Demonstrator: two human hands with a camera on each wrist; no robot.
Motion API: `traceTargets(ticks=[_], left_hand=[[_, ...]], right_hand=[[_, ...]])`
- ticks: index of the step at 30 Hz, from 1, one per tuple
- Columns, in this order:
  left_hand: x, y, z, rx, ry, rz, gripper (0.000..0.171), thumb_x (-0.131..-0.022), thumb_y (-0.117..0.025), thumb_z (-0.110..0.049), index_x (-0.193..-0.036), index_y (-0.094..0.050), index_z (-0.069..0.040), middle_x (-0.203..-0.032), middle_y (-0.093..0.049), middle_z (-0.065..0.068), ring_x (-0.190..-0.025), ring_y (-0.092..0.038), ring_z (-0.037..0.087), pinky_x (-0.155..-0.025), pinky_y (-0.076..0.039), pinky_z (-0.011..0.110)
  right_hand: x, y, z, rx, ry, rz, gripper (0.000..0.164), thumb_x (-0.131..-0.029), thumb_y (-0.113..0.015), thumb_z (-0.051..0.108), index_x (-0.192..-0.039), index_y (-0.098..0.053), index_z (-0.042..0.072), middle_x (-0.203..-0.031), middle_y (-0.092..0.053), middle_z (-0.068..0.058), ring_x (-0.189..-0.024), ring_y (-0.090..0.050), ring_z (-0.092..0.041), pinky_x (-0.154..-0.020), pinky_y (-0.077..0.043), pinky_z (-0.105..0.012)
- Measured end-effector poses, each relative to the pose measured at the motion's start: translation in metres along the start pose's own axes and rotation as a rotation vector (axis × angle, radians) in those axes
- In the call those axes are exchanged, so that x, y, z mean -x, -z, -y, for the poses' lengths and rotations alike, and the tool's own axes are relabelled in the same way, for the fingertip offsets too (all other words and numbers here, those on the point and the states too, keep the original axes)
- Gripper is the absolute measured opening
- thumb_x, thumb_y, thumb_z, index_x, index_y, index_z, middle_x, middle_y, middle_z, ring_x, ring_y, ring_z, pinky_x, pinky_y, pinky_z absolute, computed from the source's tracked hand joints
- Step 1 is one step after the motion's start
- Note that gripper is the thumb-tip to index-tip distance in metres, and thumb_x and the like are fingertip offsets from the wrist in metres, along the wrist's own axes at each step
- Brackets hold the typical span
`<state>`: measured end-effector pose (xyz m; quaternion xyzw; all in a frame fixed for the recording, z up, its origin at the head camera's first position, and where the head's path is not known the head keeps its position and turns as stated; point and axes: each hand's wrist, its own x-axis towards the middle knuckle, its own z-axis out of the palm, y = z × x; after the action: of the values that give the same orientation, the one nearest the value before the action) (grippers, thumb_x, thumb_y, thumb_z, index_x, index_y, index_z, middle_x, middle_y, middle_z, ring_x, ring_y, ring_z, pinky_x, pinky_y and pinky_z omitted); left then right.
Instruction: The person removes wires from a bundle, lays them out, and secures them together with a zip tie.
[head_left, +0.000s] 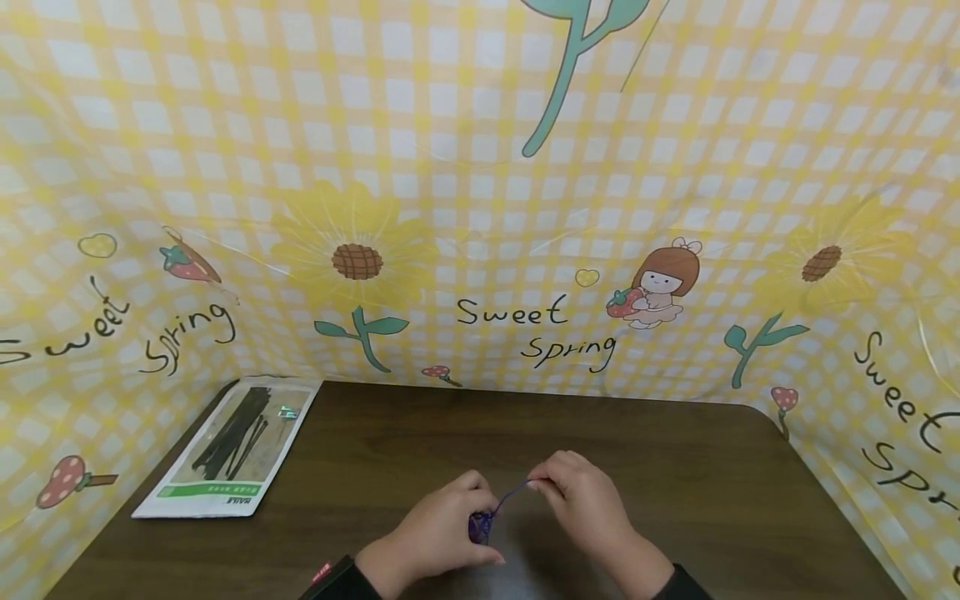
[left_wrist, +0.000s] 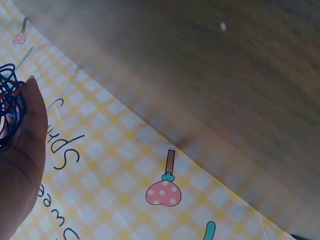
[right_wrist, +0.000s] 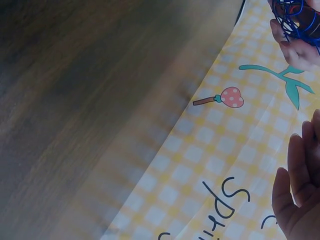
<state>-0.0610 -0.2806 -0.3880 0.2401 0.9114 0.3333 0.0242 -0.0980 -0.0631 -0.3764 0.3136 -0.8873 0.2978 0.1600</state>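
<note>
My left hand grips a bundle of thin blue wire just above the table, fingers on the far side and thumb on the near side. One strand runs from the bundle up to my right hand, where thumb and forefinger pinch it. In the left wrist view the wire bundle shows loose round loops with some red among them, cut off by the frame's edge. The right wrist view has the looped wire at its top corner; the strand's pinched end is not visible there.
A white packet with a picture of black strips lies on the dark wooden table at the left. Yellow checked cloth with flowers and lettering rises behind the table and along both sides.
</note>
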Motion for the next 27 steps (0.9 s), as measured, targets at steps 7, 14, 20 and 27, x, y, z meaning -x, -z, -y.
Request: traceTargets(ticks=[7,14,20,27], left_hand=[[-0.003,0.0,0.003,-0.013,-0.032,-0.063,0.023,-0.082,-0.077,-0.018,-0.102,-0.07,-0.009,-0.102,-0.054,-0.008,-0.085,-0.055,0.002,-0.072,-0.05,0.021],[-0.004,0.001,0.005,-0.041,-0.042,-0.097,0.023,-0.084,-0.075,-0.021,-0.105,-0.07,-0.012,-0.1,-0.055,-0.008,-0.083,-0.054,0.002,-0.072,-0.05,0.022],[-0.003,0.0,0.004,0.001,-0.028,-0.104,0.012,-0.087,-0.071,-0.018,-0.097,-0.067,-0.013,-0.103,-0.053,-0.006,-0.083,-0.055,0.003,-0.071,-0.049,0.022],[0.001,-0.004,0.007,-0.014,-0.025,-0.131,0.012,-0.086,-0.067,-0.013,-0.098,-0.067,-0.01,-0.099,-0.057,-0.005,-0.081,-0.055,0.004,-0.069,-0.049,0.023]], right_hand=[[-0.001,0.003,-0.005,0.003,-0.027,-0.037,0.004,-0.083,-0.074,0.014,-0.081,-0.07,0.016,-0.079,-0.058,0.015,-0.075,-0.056,-0.004,-0.062,-0.048,-0.02],[-0.003,0.004,-0.008,0.027,-0.057,-0.056,0.012,-0.079,-0.076,0.009,-0.08,-0.069,0.018,-0.079,-0.059,0.013,-0.075,-0.058,-0.006,-0.063,-0.049,-0.02],[0.0,0.003,-0.012,0.039,-0.071,-0.071,0.013,-0.079,-0.077,0.009,-0.08,-0.068,0.018,-0.079,-0.06,0.013,-0.073,-0.058,-0.005,-0.061,-0.049,-0.02],[0.005,0.007,-0.016,0.04,-0.088,-0.095,0.014,-0.079,-0.077,0.007,-0.079,-0.067,0.017,-0.077,-0.058,0.013,-0.07,-0.055,-0.004,-0.059,-0.047,-0.02]])
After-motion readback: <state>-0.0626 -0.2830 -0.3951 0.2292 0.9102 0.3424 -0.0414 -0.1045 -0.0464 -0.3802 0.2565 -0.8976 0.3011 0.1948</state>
